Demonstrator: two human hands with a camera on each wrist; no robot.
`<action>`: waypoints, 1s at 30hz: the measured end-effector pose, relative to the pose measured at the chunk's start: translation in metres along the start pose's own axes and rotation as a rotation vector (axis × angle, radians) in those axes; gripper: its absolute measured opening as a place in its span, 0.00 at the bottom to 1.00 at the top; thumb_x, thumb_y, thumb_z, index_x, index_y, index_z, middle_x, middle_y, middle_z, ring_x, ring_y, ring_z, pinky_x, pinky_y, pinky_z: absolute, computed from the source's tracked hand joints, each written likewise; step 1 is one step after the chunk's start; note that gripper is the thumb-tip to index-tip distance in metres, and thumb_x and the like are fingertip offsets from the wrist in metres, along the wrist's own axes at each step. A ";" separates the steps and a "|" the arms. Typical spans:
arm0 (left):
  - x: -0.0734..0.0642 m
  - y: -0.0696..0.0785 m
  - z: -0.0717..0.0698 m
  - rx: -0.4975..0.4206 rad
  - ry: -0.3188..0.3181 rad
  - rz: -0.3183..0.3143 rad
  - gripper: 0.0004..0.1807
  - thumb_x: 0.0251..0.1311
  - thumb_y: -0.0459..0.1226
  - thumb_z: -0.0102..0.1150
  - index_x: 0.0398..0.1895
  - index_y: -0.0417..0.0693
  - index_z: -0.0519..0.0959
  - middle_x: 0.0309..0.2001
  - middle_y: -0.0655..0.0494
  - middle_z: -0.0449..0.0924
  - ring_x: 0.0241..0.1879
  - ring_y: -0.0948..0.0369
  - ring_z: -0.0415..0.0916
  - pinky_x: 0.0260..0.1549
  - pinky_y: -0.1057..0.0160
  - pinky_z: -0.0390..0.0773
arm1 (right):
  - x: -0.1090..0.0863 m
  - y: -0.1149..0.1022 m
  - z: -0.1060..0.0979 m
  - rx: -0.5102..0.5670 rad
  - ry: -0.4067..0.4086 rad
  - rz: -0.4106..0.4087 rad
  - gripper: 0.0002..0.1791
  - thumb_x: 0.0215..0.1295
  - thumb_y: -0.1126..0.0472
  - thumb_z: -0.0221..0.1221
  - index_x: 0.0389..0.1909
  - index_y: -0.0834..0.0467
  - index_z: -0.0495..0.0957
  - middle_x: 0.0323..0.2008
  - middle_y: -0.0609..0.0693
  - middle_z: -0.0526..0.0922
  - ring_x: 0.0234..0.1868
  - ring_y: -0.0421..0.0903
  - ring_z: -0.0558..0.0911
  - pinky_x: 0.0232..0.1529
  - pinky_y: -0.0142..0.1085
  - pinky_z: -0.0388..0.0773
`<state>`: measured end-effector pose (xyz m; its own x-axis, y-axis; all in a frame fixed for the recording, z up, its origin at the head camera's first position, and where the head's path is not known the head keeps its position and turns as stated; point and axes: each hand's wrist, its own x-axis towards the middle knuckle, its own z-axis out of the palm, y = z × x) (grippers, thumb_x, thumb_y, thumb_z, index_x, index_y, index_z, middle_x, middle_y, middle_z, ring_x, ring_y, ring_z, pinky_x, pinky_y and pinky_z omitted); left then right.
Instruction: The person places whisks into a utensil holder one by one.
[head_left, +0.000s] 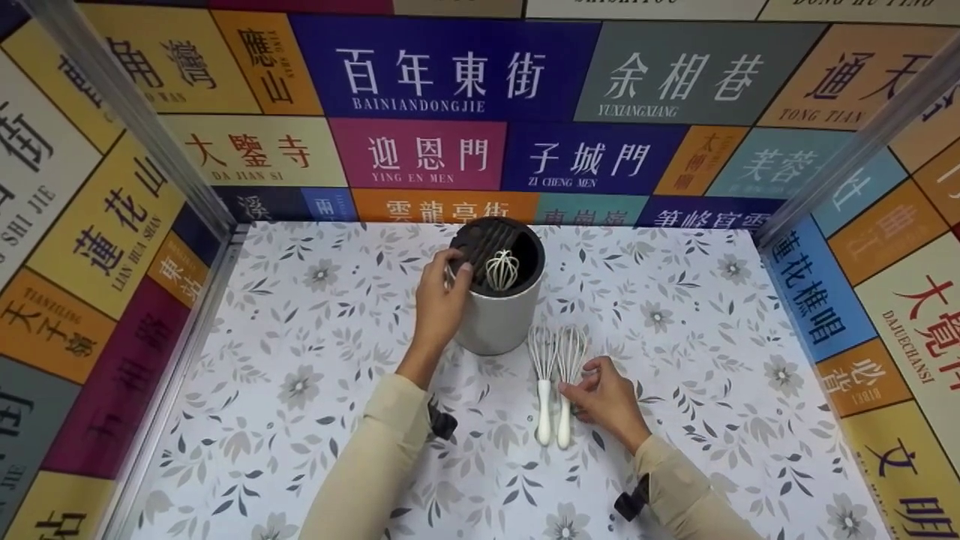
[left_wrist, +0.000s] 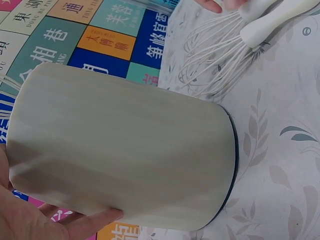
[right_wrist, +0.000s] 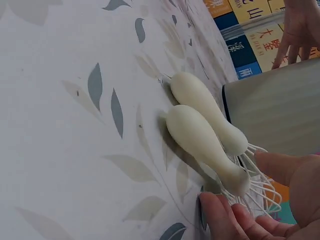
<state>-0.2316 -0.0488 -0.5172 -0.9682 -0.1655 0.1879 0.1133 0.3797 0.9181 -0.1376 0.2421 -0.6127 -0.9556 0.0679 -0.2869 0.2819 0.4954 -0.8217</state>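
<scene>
My left hand (head_left: 442, 292) grips the left side of a pale utensil holder (head_left: 499, 322), its thumb at the dark rim. In the left wrist view, fingers lie along the holder's wall. Out of the holder's dark opening, beside a slotted insert (head_left: 480, 244), pokes the wire head of a whisk (head_left: 502, 271). Two white-handled whisks lie side by side in front of the holder: a left whisk (head_left: 544, 409) and a right whisk (head_left: 565, 420). My right hand (head_left: 607, 397) is at the right whisk's neck, thumb and fingers spread on either side of it.
A white tabletop with a leaf and flower print (head_left: 300, 450) lies under everything. Coloured panels with street-name lettering (head_left: 442, 67) stand behind and along both sides. Clear-looking corner strips (head_left: 161, 139) run up where the walls meet.
</scene>
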 end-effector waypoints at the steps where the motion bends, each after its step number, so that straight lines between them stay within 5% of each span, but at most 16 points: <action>1: 0.000 0.000 0.000 -0.003 0.001 0.002 0.15 0.74 0.44 0.53 0.58 0.50 0.76 0.47 0.48 0.75 0.45 0.55 0.71 0.43 0.56 0.72 | 0.000 0.000 0.000 0.009 -0.008 0.009 0.33 0.55 0.52 0.76 0.55 0.59 0.70 0.38 0.55 0.84 0.26 0.48 0.86 0.27 0.41 0.85; 11: 0.000 0.001 -0.001 -0.008 0.000 -0.009 0.16 0.74 0.44 0.53 0.59 0.51 0.76 0.51 0.47 0.76 0.47 0.53 0.72 0.47 0.52 0.73 | -0.001 -0.001 0.003 0.040 -0.071 0.073 0.23 0.59 0.60 0.72 0.51 0.62 0.74 0.33 0.54 0.86 0.24 0.46 0.86 0.25 0.40 0.84; 18: -0.002 0.000 -0.001 0.008 -0.017 0.008 0.16 0.75 0.46 0.51 0.60 0.52 0.75 0.54 0.47 0.76 0.48 0.53 0.72 0.47 0.51 0.73 | -0.001 -0.005 -0.003 -0.023 -0.054 0.057 0.22 0.61 0.59 0.68 0.53 0.60 0.74 0.39 0.54 0.83 0.24 0.46 0.86 0.24 0.41 0.83; 30: 0.000 0.001 0.000 -0.006 0.001 0.017 0.15 0.74 0.44 0.53 0.58 0.51 0.76 0.49 0.48 0.76 0.45 0.55 0.71 0.45 0.54 0.72 | 0.002 -0.037 -0.021 0.143 -0.099 0.028 0.25 0.68 0.58 0.63 0.61 0.59 0.65 0.49 0.59 0.77 0.35 0.51 0.88 0.34 0.53 0.86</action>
<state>-0.2311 -0.0482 -0.5165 -0.9658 -0.1605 0.2037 0.1307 0.3769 0.9170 -0.1514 0.2424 -0.5721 -0.9360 -0.0097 -0.3520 0.3242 0.3661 -0.8723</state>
